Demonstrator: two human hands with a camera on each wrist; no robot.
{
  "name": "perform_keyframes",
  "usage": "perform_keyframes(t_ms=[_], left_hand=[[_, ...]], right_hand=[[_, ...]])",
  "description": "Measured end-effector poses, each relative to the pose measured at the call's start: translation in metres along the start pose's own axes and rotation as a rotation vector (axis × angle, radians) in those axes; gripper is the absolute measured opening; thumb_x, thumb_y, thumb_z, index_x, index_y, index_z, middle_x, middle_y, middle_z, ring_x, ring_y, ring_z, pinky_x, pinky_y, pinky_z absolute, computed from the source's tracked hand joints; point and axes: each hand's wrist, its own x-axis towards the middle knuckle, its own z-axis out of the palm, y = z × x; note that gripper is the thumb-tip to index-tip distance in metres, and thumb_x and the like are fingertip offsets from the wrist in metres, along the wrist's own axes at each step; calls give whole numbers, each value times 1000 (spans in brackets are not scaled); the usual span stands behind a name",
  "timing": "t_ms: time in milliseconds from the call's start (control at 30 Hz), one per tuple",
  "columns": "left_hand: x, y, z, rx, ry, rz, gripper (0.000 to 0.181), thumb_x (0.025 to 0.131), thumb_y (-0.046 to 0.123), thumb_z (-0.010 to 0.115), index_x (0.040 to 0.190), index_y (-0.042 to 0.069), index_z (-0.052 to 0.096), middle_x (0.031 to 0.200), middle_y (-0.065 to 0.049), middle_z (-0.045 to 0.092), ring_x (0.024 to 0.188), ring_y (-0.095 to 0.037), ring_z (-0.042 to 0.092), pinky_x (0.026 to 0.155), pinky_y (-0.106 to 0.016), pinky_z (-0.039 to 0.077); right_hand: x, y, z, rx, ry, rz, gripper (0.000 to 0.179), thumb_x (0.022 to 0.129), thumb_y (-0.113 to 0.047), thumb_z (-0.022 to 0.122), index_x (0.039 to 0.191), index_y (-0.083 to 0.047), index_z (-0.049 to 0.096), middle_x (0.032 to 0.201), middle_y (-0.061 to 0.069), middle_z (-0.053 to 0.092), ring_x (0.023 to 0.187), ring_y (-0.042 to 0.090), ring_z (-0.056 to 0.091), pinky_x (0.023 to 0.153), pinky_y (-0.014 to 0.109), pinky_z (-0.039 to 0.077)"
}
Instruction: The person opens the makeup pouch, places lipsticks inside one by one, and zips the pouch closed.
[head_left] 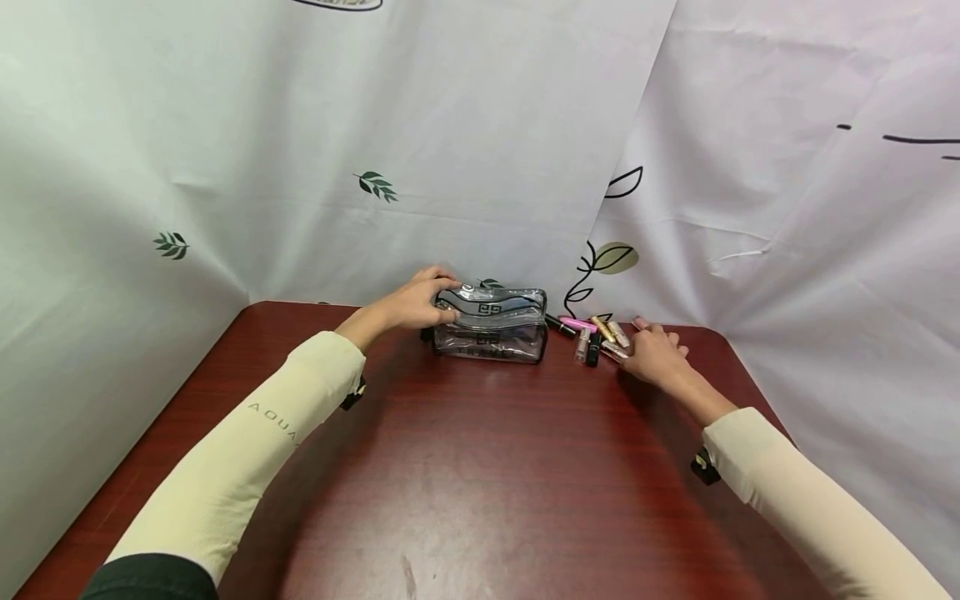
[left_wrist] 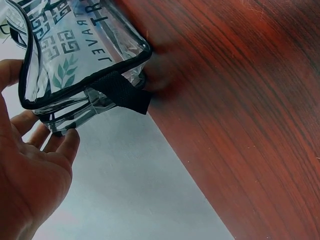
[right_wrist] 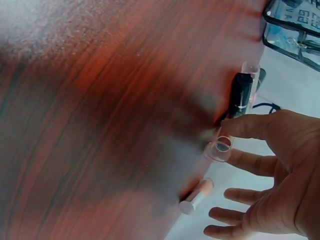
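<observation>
Pouch (head_left: 491,325) uncropped from head only.

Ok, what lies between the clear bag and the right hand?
In the head view, small cosmetic tubes lie clustered between the clear bag and the right hand, including a bright pink tube and a gold tube.

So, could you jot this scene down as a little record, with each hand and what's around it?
Left side: left hand grips the near end of a clear, black-edged bag
Right side: right hand at a clear-ended tube, thumb and forefinger close about it; whether it is pinched is unclear
Between the hands: bag, then a loose group of small tubes, including a bright pink tube
Surface: reddish-brown table
Behind: pale cloth with leaf prints
</observation>
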Motion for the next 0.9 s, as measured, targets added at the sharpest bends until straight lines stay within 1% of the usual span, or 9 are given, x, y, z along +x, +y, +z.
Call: perform_keyframes(t_ms=[67,167,300,433,600,733,833,900], left_hand=[[0,0,0,2,-2,0,74,104,34,69,168,1,51,175,-21,40,168,-44,29,135,-67,31],[0,0,0,7,-2,1,75,104,34,69,168,1,51,175,-21,40,168,-44,28,135,-67,30],[0,0,0,15,-2,1,76,104,35,70,168,1,50,175,-21,40,168,-44,29,136,-67,30],[1,-1,0,14,4,4,75,103,35,70,168,0,51,175,-21,40,168,-45,30,136,-66,30],[2,-1,1,14,6,5,76,103,35,70,167,0,52,174,-22,41,167,-44,31,136,-66,30],[2,0,0,23,2,2,75,103,35,70,168,1,52,175,-22,41,168,-44,30,136,-66,29],[1,0,-1,25,-1,1,75,103,35,70,168,1,52,175,-21,40,168,-45,29,136,-67,29],[1,1,-1,27,-3,1,75,103,35,71,168,2,51,175,-21,40,169,-45,28,136,-67,28]], right_hand=[[0,0,-2,-1,1,-4,26,96,-26,76,92,-1,76,157,42,51,118,68,50,96,81,45],[-1,0,-7,0,3,-6,24,94,-25,75,91,-1,76,154,43,52,120,69,49,96,82,44],[-2,-1,-12,12,4,-5,21,92,-22,73,91,-2,76,156,42,50,126,70,45,100,84,42],[-2,-1,-18,26,4,-9,20,93,-22,73,90,-3,76,153,43,50,130,71,44,104,86,39],[-2,-3,-26,37,16,-19,21,94,-24,76,95,-3,77,149,40,52,132,71,46,106,86,37],[0,-8,-32,34,38,-30,25,92,-25,79,97,-1,75,147,40,53,128,70,47,105,88,37],[2,-13,-38,24,55,-48,26,91,-23,78,99,1,75,147,40,54,127,70,49,106,90,37],[3,-16,-41,24,61,-59,27,92,-24,77,103,1,76,151,41,52,132,71,48,108,91,36]])
